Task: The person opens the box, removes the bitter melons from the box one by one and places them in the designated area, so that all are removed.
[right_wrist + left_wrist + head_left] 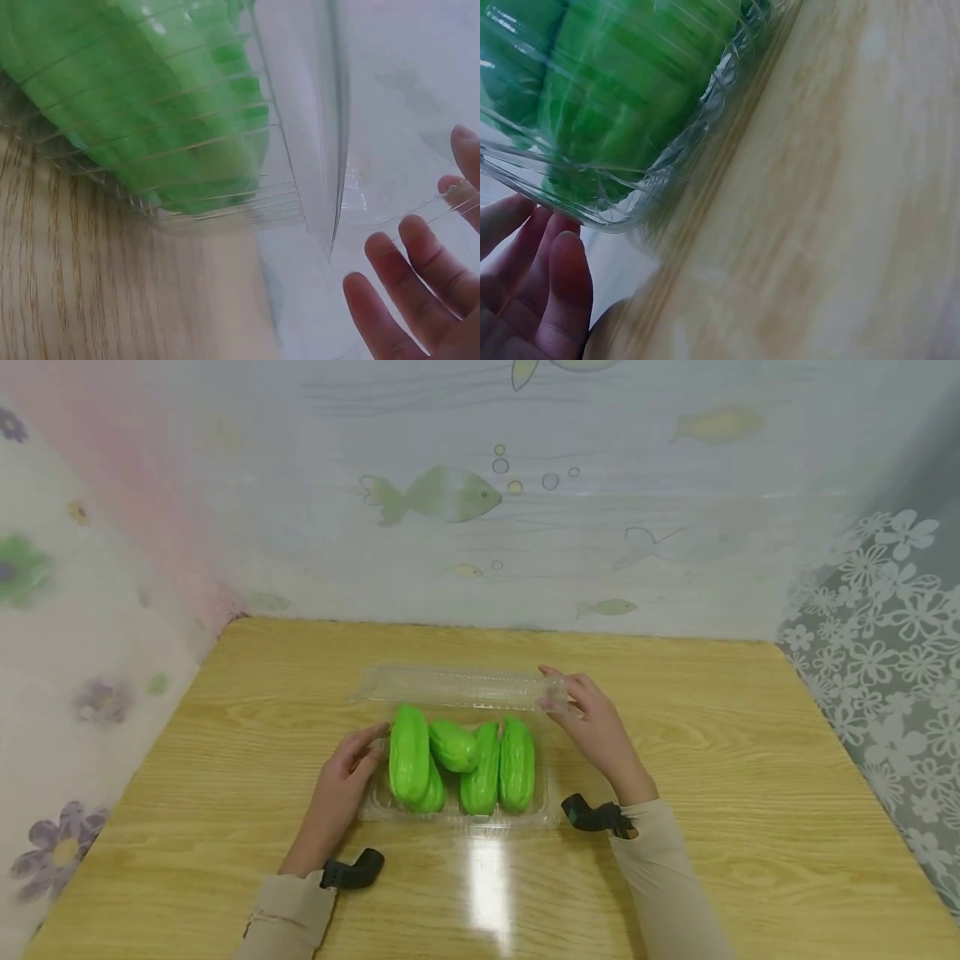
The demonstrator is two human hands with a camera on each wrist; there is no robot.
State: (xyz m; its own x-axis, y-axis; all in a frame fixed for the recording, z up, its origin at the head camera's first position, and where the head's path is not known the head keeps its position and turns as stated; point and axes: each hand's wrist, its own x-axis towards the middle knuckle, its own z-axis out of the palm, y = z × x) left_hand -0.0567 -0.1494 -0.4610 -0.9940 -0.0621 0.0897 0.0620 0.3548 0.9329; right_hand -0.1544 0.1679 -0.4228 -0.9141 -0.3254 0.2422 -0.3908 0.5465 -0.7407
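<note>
A clear plastic clamshell box sits on the table with several glossy, ridged green gourds inside. One gourd on the left lies on top of another. The box's clear lid is raised along the far side. My right hand holds the lid's right end, thumb and fingers spread around its edge. At the box's left side, the fingertips of my left hand touch the rim, the fingers loosely bent. Through the clear wall a gourd shows in the right wrist view.
The wood-grain table spreads out around the box. Behind it rises a wall with painted fish, and a flowered wall borders the left. Black wrist mounts stick out from both beige sleeves.
</note>
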